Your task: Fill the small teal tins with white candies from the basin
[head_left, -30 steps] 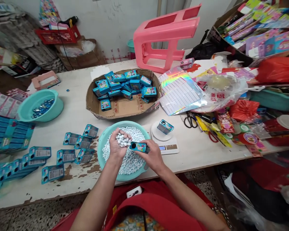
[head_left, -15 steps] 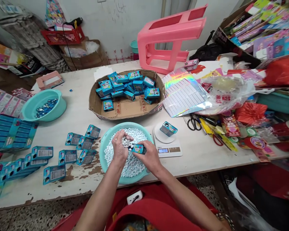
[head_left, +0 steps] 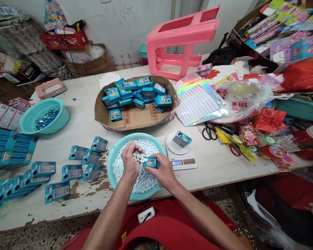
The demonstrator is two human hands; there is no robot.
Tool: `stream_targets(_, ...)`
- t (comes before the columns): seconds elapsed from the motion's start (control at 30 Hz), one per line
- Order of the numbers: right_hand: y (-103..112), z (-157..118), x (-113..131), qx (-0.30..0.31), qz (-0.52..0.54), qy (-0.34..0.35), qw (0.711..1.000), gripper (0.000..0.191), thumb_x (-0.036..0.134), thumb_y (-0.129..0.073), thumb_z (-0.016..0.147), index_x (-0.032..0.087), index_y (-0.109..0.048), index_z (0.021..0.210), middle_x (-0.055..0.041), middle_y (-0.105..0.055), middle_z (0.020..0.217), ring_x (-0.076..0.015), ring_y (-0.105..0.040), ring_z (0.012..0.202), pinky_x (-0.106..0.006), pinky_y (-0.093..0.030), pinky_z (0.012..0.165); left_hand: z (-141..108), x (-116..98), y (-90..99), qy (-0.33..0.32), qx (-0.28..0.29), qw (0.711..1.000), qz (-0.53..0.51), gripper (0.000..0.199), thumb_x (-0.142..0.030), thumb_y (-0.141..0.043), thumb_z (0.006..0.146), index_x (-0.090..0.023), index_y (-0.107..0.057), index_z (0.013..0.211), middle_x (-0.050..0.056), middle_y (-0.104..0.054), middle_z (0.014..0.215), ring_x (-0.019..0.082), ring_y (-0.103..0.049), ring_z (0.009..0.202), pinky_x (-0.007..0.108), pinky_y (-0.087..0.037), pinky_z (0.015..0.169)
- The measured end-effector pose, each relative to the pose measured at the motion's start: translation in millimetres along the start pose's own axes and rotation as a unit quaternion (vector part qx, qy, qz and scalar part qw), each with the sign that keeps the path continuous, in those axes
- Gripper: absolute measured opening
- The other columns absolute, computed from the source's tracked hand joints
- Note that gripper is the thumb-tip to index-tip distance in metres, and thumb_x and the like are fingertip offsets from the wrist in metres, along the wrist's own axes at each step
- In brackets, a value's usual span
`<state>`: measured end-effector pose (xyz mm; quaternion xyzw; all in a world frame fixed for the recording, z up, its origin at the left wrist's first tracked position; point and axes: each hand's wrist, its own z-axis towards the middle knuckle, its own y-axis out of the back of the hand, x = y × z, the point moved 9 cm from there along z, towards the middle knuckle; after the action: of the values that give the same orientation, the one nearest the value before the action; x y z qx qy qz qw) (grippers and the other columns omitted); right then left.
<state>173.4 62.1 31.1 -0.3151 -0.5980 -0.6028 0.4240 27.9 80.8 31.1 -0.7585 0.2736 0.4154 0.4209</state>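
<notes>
Over a turquoise basin (head_left: 111, 184) of small white candies (head_left: 146, 180), my left hand (head_left: 131, 161) is cupped, its curled fingers round some of the candies. My right hand (head_left: 165, 172) grips a small blue box (head_left: 150, 162), whose left end touches the candies at my left fingers. A white digital scale (head_left: 184, 162) stands just right of the basin with another blue box (head_left: 182, 139) on its round plate. Several blue boxes (head_left: 91, 156) stand on the table to the left. Behind the basin, a cardboard tray (head_left: 135, 119) holds more blue boxes.
A turquoise bowl (head_left: 59, 121) of shiny blue pieces stands at the left, beside stacked blue packs (head_left: 10, 146). To the right lie holographic sheets (head_left: 198, 104), black scissors (head_left: 209, 131), and plastic bags. A pink stool (head_left: 181, 38) lies at the back.
The view has shifted slightly. The box in my right hand has moved a little to the right, and more white candies show between it and my left fingers.
</notes>
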Motion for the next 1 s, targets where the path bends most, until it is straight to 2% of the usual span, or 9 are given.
stream_targets(0.27, -0.3, 0.8, -2.6, 0.009, -0.01, -0.005, 1.0, 0.031, 0.03, -0.076, 0.064, 0.023, -0.063, 0.091, -0.0033, -0.067, 0.09, -0.0233, -0.06, 0.087, -0.035, -0.045, 0.079, 0.5, 8.3, 3.0, 0.007, 0.001, 1.0, -0.001, 0.025, -0.038, -0.062, 0.076, -0.016, -0.056, 0.066, 0.0, -0.052, 0.058, 0.011, -0.053, 0.055, 0.024, -0.045, 0.057)
stream_targets(0.5, -4.6, 5.8, -11.9, 0.013, 0.017, -0.031, 0.999, 0.031, 0.031, -0.075, 0.064, 0.023, -0.064, 0.091, -0.0026, -0.066, 0.088, -0.0222, -0.061, 0.085, -0.035, -0.047, 0.078, -3.3, 8.4, -8.9, 0.02, 0.052, 0.998, -0.002, 0.033, -0.038, -0.058, 0.079, -0.015, -0.056, 0.055, 0.002, -0.053, 0.057, 0.014, -0.055, 0.055, 0.028, -0.044, 0.058)
stream_targets(0.57, 0.2, 4.2, -13.3, 0.012, 0.05, -0.044, 0.998, 0.031, 0.033, -0.076, 0.064, 0.023, -0.064, 0.091, -0.0025, -0.066, 0.089, -0.0221, -0.061, 0.086, -0.034, -0.047, 0.079, 4.5, 3.5, 5.1, 0.005, 0.033, 0.999, -0.003, 0.03, -0.037, -0.059, 0.079, -0.016, -0.057, 0.058, 0.002, -0.054, 0.059, 0.015, -0.055, 0.056, 0.03, -0.046, 0.062)
stream_targets(0.67, 14.0, -2.1, -13.7, 0.004, 0.101, -0.055, 0.993, 0.034, 0.035, -0.076, 0.065, 0.023, -0.063, 0.094, -0.0035, -0.066, 0.095, -0.0228, -0.061, 0.092, -0.034, -0.047, 0.082, 20.8, 3.9, 50.0, -0.017, -0.022, 0.995, 0.092, 0.023, -0.034, -0.062, 0.077, -0.017, -0.059, 0.061, 0.002, -0.056, 0.064, 0.017, -0.056, 0.064, 0.03, -0.046, 0.068)
stream_targets(0.73, 21.9, -6.3, -17.1, -0.002, 0.116, -0.068, 0.991, 0.036, 0.036, -0.077, 0.064, 0.023, -0.064, 0.095, -0.004, -0.066, 0.098, -0.0236, -0.061, 0.094, -0.035, -0.047, 0.083, 28.0, 15.2, 79.6, -0.011, -0.037, 0.977, 0.211, 0.016, -0.027, -0.069, 0.071, -0.019, -0.06, 0.061, 0.004, -0.058, 0.071, 0.022, -0.056, 0.083, 0.028, -0.044, 0.073)
stream_targets(0.8, 25.2, -8.5, -22.5, -0.004, 0.12, -0.085, 0.989, 0.034, 0.036, -0.077, 0.064, 0.023, -0.064, 0.093, -0.004, -0.067, 0.095, -0.0239, -0.061, 0.091, -0.035, -0.047, 0.082, 29.5, 30.8, 97.3, -0.014, -0.034, 0.948, 0.315, 0.013, -0.02, -0.075, 0.063, -0.021, -0.061, 0.064, 0.006, -0.06, 0.086, 0.027, -0.047, 0.107, 0.027, -0.041, 0.08)
stream_targets(0.9, 25.3, -6.5, -26.1, -0.012, 0.119, -0.084, 0.989, 0.035, 0.036, -0.077, 0.064, 0.023, -0.064, 0.095, -0.004, -0.067, 0.095, -0.0239, -0.061, 0.091, -0.036, -0.047, 0.084, 25.5, 57.8, 100.6, -0.004, -0.03, 0.911, 0.412, 0.021, -0.023, -0.076, 0.06, -0.024, -0.062, 0.075, 0.009, -0.055, 0.106, 0.033, -0.032, 0.123, 0.031, -0.037, 0.086)
stream_targets(0.97, 24.3, -3.9, -27.2, -0.025, 0.117, -0.083, 0.989, 0.037, 0.037, -0.077, 0.064, 0.023, -0.064, 0.096, -0.0043, -0.067, 0.096, -0.0241, -0.061, 0.091, -0.036, -0.047, 0.083, 24.9, 73.9, 94.5, 0.019, -0.032, 0.893, 0.449, 0.023, -0.026, -0.075, 0.06, -0.023, -0.06, 0.078, 0.01, -0.054, 0.105, 0.035, -0.033, 0.123, 0.033, -0.036, 0.087)
stream_targets(1.0, 23.3, -2.8, -27.9, -0.03, 0.115, -0.087, 0.989, 0.037, 0.037, -0.077, 0.064, 0.022, -0.064, 0.095, -0.0043, -0.067, 0.094, -0.024, -0.061, 0.09, -0.036, -0.047, 0.082, 26.3, 79.8, 91.3, 0.029, -0.034, 0.894, 0.446, 0.023, -0.027, -0.075, 0.059, -0.023, -0.06, 0.077, 0.01, -0.054, 0.102, 0.035, -0.036, 0.121, 0.034, -0.036, 0.086)
